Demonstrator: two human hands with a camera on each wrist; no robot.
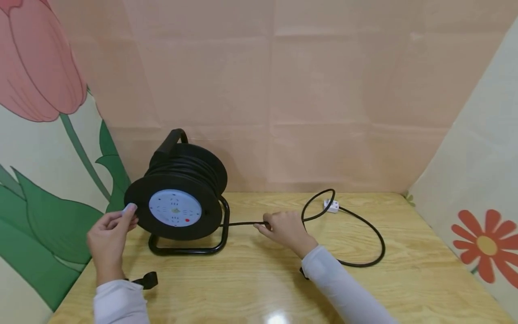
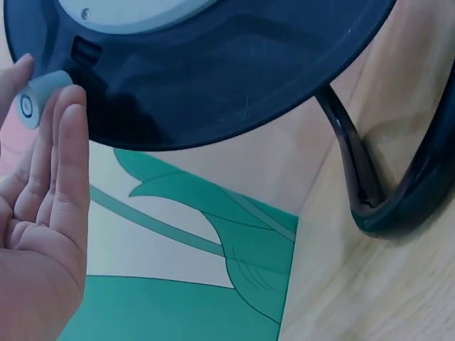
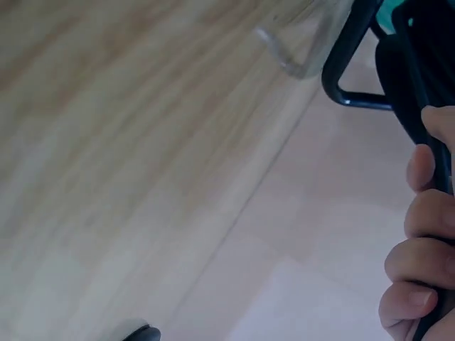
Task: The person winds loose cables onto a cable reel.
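A black cable reel (image 1: 162, 183) stands on its tubular frame (image 1: 186, 251), left of the table's middle, with a round white socket panel (image 1: 175, 208) facing me. My left hand (image 1: 107, 240) pinches the small grey-white winding knob (image 2: 44, 96) on the reel's left rim between thumb and fingers. From the reel's right side, a stretch of black cable (image 1: 244, 223) runs to my right hand (image 1: 285, 229). In the right wrist view, the fingers (image 3: 419, 256) of that hand curl round the cable. Past the hand, the cable loops over the table to a white plug (image 1: 332, 206).
A wood-grain table (image 1: 226, 292) carries everything. Behind it rises a creased pinkish wall covering (image 1: 323, 90). A tulip-printed panel (image 1: 44, 180) borders the left side, and a panel with a red flower (image 1: 487, 245) the right. A black strap (image 1: 147, 280) shows beside my left wrist.
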